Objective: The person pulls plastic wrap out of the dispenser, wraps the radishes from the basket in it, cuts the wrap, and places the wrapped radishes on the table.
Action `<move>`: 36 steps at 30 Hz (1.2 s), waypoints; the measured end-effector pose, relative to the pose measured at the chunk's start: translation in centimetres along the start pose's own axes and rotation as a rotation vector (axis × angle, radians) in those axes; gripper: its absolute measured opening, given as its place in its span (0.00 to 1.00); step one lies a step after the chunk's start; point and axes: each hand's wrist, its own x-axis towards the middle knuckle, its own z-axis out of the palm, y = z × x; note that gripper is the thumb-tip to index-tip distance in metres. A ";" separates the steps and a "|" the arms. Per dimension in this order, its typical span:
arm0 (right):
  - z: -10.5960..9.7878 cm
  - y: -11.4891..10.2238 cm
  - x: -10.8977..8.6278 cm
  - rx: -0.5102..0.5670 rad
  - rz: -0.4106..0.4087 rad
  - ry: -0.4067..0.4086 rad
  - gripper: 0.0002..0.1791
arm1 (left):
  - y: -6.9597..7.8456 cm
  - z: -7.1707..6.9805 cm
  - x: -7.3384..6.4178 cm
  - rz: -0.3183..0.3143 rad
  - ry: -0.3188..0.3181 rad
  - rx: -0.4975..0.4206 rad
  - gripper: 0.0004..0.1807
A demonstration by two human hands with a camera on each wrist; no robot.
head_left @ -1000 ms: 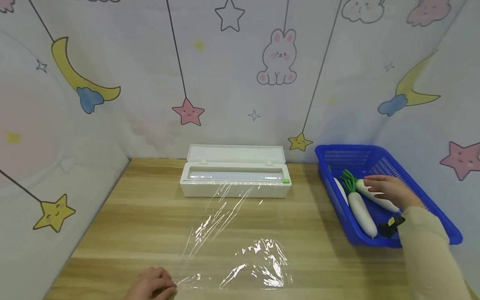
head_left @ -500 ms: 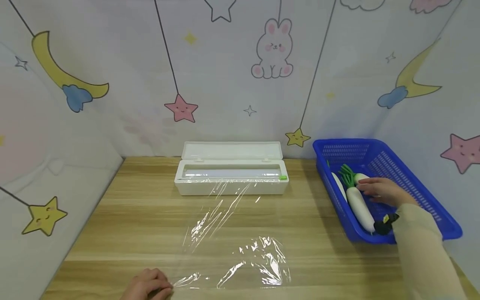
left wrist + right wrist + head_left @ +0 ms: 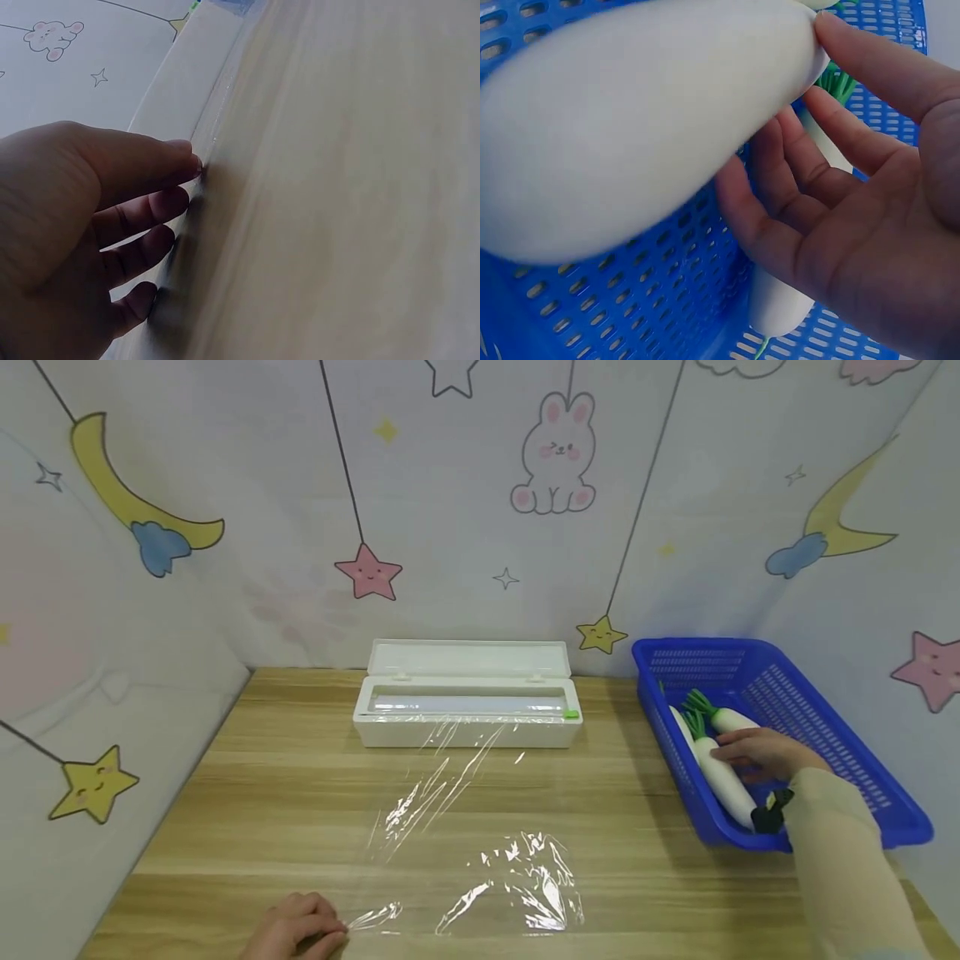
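Observation:
Near the front edge of the table, my left hand pinches the corner of a sheet of clear cling film. Thumb and forefinger meet at its edge in the left wrist view, the other fingers bent beneath. The film runs back to a white cling film box with its lid raised. On the right, my right hand is inside the blue basket. Its thumb and fingertips are about the leafy end of a white radish, which lies along the basket's left side.
Another white radish with green leaves lies under my right hand, and part of a third radish shows by the basket wall. A green slider sits at the box's right end. A printed cloth hangs behind the table.
My right hand has moved left and down from over the farther radish to the nearer one, its fingers now at it. The left hand still pinches the film corner.

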 end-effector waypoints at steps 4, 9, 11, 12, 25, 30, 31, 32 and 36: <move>0.2 -0.2 -0.1 0.024 0.041 -0.078 0.44 | 0.1 0.1 -0.2 0.009 0.017 -0.007 0.12; 0.5 -0.1 0.6 0.012 0.053 -0.147 0.50 | 0.2 0.0 -0.6 0.000 0.025 0.005 0.13; 0.6 0.1 0.9 0.020 0.043 -0.160 0.51 | 0.3 -0.1 -0.8 -0.012 0.019 0.010 0.14; 0.6 0.2 1.1 0.023 0.037 -0.164 0.51 | 0.3 -0.2 -0.8 -0.020 0.013 0.009 0.14; 1.2 -0.1 0.5 -0.041 -0.085 -0.105 0.50 | 0.8 -1.1 -1.6 -0.054 -0.038 0.013 0.13; 1.2 -0.9 -0.5 -0.094 -0.181 0.020 0.49 | 0.7 -1.4 -1.6 -0.051 -0.065 0.018 0.12; 1.1 -1.0 -0.6 -0.093 -0.195 0.041 0.48 | 0.7 -1.5 -1.6 -0.047 -0.069 0.016 0.12; 1.0 -1.2 -0.7 -0.102 -0.204 0.068 0.48 | 0.7 -1.5 -1.5 -0.042 -0.070 0.012 0.12; 0.1 -2.1 -1.5 -0.131 -0.230 0.154 0.49 | 0.8 -1.4 -1.2 -0.050 -0.080 0.001 0.12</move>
